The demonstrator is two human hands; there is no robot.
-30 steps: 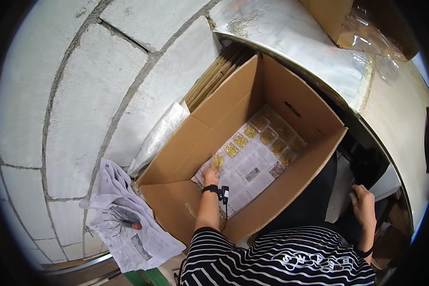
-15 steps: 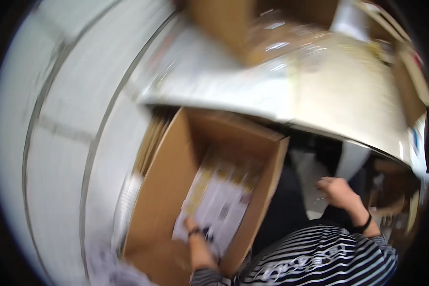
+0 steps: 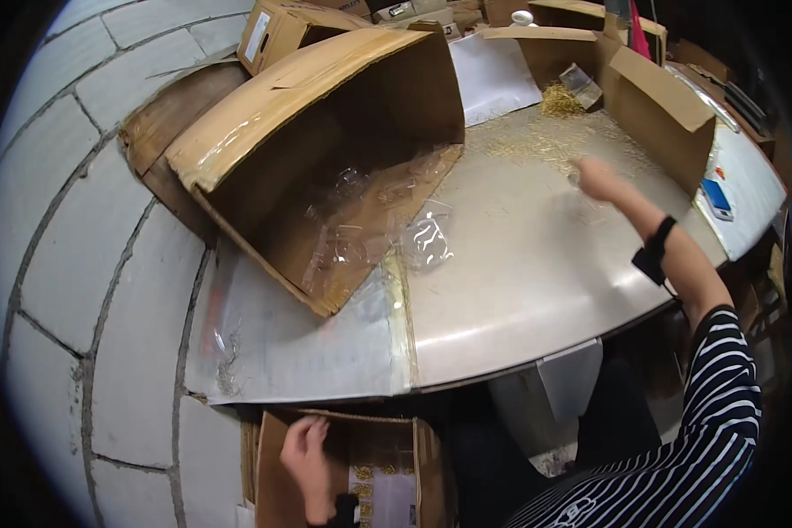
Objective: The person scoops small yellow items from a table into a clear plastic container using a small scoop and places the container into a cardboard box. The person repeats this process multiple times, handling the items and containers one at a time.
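The left hand reached down into an open carton below the bench's near edge, fingers curled on its flap, gripping nothing I could make out; the right hand stretched towards the far edge, blurred, its grip untellable, beside a heap of small golden pieces; a tipped cardboard box spilled clear bags at the left end.

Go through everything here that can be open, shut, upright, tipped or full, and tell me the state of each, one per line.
large cardboard box: tipped on its side, open mouth facing the table, clear plastic bags inside
floor box: open at the top, holds sheets of small gold parts
far open box: flaps open, gold parts spilled in front
left hand: inside the floor box, grip unclear
right hand: blurred, reaching over the table toward the gold parts
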